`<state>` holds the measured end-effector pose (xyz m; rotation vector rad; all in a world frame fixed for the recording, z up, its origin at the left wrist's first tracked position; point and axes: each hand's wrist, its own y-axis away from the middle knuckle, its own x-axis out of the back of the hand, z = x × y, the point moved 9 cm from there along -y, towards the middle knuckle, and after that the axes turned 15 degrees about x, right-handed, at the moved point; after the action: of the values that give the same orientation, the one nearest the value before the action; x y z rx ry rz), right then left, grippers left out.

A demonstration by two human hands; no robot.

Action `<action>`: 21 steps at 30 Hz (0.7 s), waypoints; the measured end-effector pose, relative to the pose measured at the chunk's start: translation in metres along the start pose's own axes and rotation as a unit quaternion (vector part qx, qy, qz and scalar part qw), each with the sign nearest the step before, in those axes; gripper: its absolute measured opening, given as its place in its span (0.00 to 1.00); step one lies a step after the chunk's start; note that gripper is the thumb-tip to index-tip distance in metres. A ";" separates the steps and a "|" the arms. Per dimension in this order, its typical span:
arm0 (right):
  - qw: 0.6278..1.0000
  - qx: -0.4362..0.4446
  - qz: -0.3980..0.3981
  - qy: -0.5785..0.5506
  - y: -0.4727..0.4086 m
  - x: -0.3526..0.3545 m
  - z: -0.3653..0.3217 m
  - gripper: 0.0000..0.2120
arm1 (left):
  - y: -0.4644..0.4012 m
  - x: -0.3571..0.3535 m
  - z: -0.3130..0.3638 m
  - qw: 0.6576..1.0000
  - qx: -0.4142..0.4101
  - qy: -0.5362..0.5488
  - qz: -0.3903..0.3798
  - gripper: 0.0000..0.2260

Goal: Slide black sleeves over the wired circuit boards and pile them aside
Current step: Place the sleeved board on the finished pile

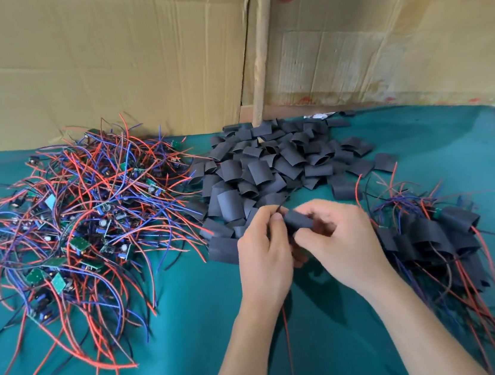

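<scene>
At centre frame the right hand (339, 238) pinched a short black flexible tubing sleeve (298, 221); the left hand (263, 254), at its 9 o'clock, pinched thin wires (278, 210) entering it. The sleeve appeared light, soft and easily flattened: best held at its edges. The board was hidden.

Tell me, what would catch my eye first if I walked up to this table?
Probably the big tangle of red and blue wires with small green circuit boards, heaped on the left of the teal cloth. Behind the hands lies a heap of loose black sleeves, and on the right a smaller pile of sleeved boards. In the middle, the left hand and right hand hold one black sleeve between them.
</scene>
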<state>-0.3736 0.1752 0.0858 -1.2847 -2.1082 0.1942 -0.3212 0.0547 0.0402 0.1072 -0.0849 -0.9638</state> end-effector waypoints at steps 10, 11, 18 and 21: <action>0.989 -0.016 0.054 -0.139 0.000 0.004 0.004 0.19 | 0.002 0.000 -0.002 0.999 0.023 0.024 -0.008 0.13; 0.986 -0.024 0.055 -0.158 0.000 0.003 0.006 0.22 | 0.001 0.001 -0.003 0.999 0.027 0.028 -0.010 0.13; 0.983 -0.032 0.086 -0.157 0.002 0.009 0.011 0.14 | 0.003 -0.010 -0.001 0.998 0.013 -0.002 -0.058 0.08; 0.986 -0.010 0.043 -0.163 -0.001 0.010 0.008 0.18 | 0.003 -0.014 -0.003 0.996 0.021 -0.013 -0.085 0.07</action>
<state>-0.3821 0.1847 0.0846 -1.4361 -2.3322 0.4484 -0.3260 0.0684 0.0374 0.1431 -0.1218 -1.1344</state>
